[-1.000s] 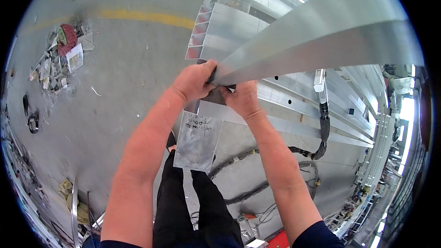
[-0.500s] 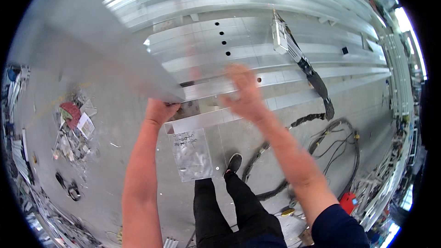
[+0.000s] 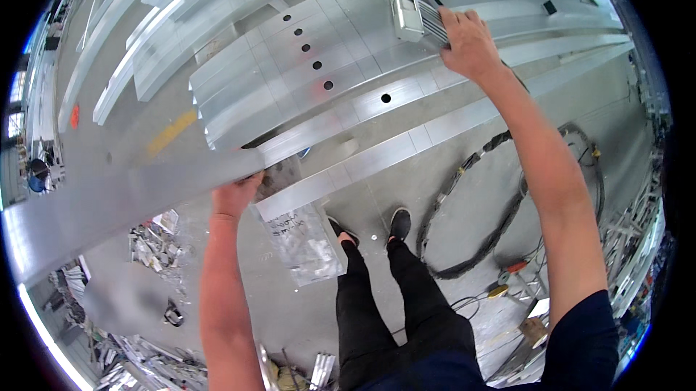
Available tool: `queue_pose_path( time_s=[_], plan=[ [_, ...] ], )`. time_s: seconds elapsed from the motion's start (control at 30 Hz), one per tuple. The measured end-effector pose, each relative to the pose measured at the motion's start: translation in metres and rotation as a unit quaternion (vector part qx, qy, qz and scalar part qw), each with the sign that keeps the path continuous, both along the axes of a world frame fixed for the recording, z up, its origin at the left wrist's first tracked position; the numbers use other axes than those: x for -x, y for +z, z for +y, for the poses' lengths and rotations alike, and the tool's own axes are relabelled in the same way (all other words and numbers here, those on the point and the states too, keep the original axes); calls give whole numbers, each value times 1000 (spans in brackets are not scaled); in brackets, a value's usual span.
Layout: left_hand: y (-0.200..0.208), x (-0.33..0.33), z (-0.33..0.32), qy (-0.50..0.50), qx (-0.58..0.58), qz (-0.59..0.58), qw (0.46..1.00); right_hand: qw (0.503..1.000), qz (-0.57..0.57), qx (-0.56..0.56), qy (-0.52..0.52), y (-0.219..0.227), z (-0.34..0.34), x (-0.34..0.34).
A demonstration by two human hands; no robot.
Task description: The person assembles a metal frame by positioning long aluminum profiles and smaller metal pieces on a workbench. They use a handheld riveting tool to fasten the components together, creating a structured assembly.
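A wide aluminium profile point(image 3: 130, 186), smeared by motion, stretches out to the left. My left hand point(image 3: 237, 197) is closed on the near underside of its right end; part of the fingers is hidden by the metal. My right hand point(image 3: 471, 44) reaches to the far right and closes round the grey cables of a boxy silver tool point(image 3: 404, 10). That tool lies on a row of aluminium profiles point(image 3: 355, 36) with several dark round holes. Nearer to me, a holed aluminium beam point(image 3: 330, 121) and a narrower aluminium bar point(image 3: 377, 161) run side by side.
A thick black-wrapped hose point(image 3: 435, 250) loops over the floor at the right. Below the bar lies a clear plastic bag point(image 3: 308, 253) with handwriting. Metal scraps point(image 3: 154, 246) are heaped at the left. My shoes point(image 3: 399, 224) stand just below the bar.
My right hand has moved away from the beam's left end, up and right, onto the tool's cables. The profile at my left hand has swung down to the left.
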State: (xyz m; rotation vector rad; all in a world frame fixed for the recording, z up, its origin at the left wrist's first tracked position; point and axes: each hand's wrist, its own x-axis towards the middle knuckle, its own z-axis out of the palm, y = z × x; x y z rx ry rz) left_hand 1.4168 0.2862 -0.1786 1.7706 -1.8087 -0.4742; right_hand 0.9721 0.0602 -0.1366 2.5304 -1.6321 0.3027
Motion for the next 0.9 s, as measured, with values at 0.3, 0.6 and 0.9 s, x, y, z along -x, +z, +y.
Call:
queue_pose_path(
  time_s=[0.3,0.6,0.9],
  plan=[
    [-11,-8,5,26,-37,70,997,982,-81,-156,-67,76,31,11],
    [-13,-13,2,-3,-21,0,1000,722,-474,-503,-32,155,251,-12],
    [-4,-8,-2,-33,-32,-61,997,471,-637,-601,-111,95,300,-110]
  ],
)
